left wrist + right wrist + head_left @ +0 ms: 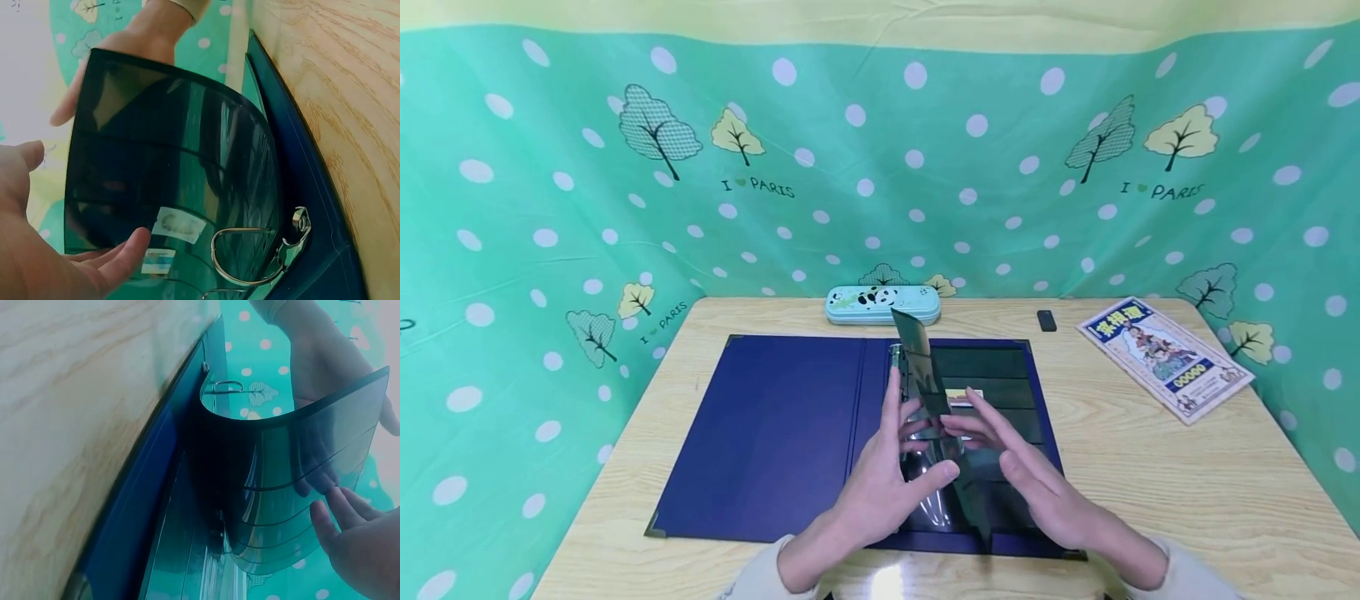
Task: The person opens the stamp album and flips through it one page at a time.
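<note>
A dark blue ring-bound album [775, 433] lies spread on the table. One dark, glossy pocket page [917, 358] stands raised and bowed from the metal rings [215, 256]. On its left side is my left hand [880, 479], fingers extended against the page and thumb held apart. My right hand [1045, 492] is on the other side, its fingertips at the page with fingers fairly straight. Through the page in the left wrist view, a small pale printed slip [178, 225] shows. Another slip [962, 397] sits in a pocket of the right-hand pages.
A light-blue panda pencil case [880, 305] stands behind the album. To the right lie a small black object [1047, 321] and a colourful printed booklet [1165, 358]. A green dotted curtain [917, 167] hangs around the wooden table [1150, 483].
</note>
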Tool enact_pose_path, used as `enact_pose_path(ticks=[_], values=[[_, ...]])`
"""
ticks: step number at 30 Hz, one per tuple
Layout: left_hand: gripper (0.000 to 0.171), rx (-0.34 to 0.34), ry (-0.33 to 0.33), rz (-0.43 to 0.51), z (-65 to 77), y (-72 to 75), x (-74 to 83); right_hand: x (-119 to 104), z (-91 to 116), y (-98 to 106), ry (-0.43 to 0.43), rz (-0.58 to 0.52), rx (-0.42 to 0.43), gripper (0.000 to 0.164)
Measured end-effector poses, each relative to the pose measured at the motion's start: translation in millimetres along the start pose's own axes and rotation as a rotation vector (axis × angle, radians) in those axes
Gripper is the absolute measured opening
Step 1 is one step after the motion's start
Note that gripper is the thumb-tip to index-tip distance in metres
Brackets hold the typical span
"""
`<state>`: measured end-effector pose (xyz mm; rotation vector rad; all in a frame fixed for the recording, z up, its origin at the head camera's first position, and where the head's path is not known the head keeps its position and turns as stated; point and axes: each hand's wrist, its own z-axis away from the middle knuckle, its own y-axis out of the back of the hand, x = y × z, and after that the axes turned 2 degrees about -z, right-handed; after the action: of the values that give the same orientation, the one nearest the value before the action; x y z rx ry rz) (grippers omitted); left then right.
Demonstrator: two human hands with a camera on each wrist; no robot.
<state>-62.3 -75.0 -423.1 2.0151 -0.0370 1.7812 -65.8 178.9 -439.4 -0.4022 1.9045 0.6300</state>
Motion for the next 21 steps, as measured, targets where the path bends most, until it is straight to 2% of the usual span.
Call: enact_pose_path(ticks=[4,10,15,21], values=[[0.124,0.013,0.015,-0.009,0.6,-0.3,-0.7,2,-1,-2,0.012,-0.060,-0.044,0.060],[0.117,0.013,-0.038,-0.048,2.4,2.5,-4.1,2,-2,0,0.026,-0.065,-0.081,0.063],[0.105,0.009,-0.080,-0.061,4.2,6.9,-8.7,0,-3,5,0.044,-0.058,-0.075,0.064],[0.091,0.052,-0.138,-0.042,6.1,14.4,-10.2,0,-3,16,0.060,-0.046,-0.028,0.063]])
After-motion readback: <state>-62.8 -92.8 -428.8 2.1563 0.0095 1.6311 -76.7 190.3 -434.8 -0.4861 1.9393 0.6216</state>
